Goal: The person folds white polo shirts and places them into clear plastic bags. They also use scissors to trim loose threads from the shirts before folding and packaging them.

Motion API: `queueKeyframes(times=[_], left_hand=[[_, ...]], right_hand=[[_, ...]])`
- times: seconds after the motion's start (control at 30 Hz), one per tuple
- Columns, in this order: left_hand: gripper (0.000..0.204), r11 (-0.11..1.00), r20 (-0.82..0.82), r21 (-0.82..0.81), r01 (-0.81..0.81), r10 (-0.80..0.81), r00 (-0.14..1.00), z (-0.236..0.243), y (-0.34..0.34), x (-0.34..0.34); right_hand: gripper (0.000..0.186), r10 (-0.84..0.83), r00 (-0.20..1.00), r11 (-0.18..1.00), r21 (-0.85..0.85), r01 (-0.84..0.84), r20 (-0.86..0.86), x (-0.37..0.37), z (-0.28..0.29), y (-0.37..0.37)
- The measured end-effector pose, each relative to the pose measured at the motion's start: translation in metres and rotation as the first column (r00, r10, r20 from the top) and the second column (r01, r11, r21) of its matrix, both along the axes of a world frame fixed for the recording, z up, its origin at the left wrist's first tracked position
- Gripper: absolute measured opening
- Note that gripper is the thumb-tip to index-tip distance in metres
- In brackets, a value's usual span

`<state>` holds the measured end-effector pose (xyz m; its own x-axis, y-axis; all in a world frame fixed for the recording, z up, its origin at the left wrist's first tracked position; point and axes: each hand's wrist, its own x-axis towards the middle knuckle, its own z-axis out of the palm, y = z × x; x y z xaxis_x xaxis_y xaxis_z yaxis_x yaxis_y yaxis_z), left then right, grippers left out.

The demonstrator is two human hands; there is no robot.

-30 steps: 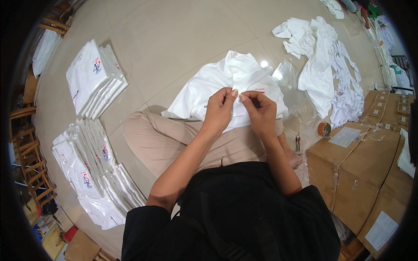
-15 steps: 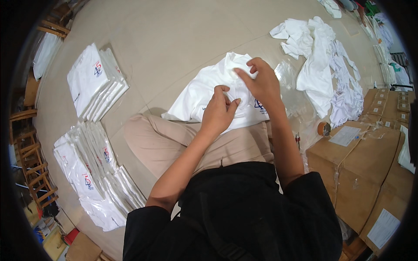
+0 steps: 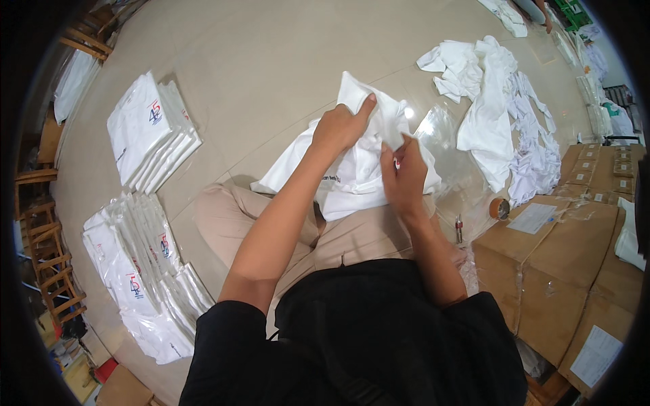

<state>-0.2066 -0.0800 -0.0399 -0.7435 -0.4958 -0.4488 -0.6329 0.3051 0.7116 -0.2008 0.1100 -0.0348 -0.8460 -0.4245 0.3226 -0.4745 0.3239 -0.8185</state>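
Observation:
A white printed T-shirt [image 3: 359, 177] lies bunched over my lap and the floor in front of me. My left hand [image 3: 343, 126] pinches its upper part, thumb on top, lifting the cloth into a peak. Lower and to the right, my right hand [image 3: 405, 177] grips another fold of the same shirt between thumb and fingers. Cloth stretches raised between the two hands. Some of the dark print shows below my left wrist; the rest is hidden in folds.
Folded, bagged white shirts stand in a far stack [image 3: 145, 132] and a near stack [image 3: 139, 284] at my left. Loose white shirts [image 3: 491, 111] lie at the far right. Clear plastic bags [image 3: 437, 132], a tape roll [image 3: 499, 208] and cardboard boxes [image 3: 562, 264] are on my right.
My left hand has moved up and forward and now grips the shirt's upper part. My right hand has come down toward me, holding cloth. The shirt is pulled up between them.

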Motion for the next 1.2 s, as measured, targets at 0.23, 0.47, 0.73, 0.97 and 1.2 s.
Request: queueKeyframes(times=[0.23, 0.47, 0.73, 0.97, 1.2], left_hand=[[0.045, 0.942, 0.111, -0.205, 0.266, -0.247, 0.963, -0.012, 0.004, -0.007], [0.029, 0.992, -0.246, -0.092, 0.085, -0.105, 0.963, -0.011, 0.013, 0.017], [0.028, 0.085, 0.013, 0.983, -0.162, 0.853, 0.521, -0.002, 0.020, 0.090], [0.040, 0.246, -0.111, 0.957, -0.155, 0.802, 0.587, 0.034, 0.051, 0.091], [0.039, 0.541, -0.354, 0.841, 0.016, 0.527, 0.772, 0.047, 0.046, 0.106]], right_hand=[[0.024, 0.135, 0.954, 0.990, 0.000, -0.140, -0.267, 0.027, -0.011, 0.026], [0.051, -0.013, 0.982, 0.955, 0.293, -0.044, 0.189, 0.008, 0.025, 0.015], [0.049, -0.005, 0.970, 0.759, 0.632, -0.155, 0.244, -0.028, 0.014, 0.013], [0.077, 0.234, 0.940, 0.955, 0.242, -0.173, -0.249, -0.007, 0.039, -0.011], [0.048, 0.422, 0.902, 0.893, 0.214, -0.395, -0.096, -0.045, 0.041, -0.019]])
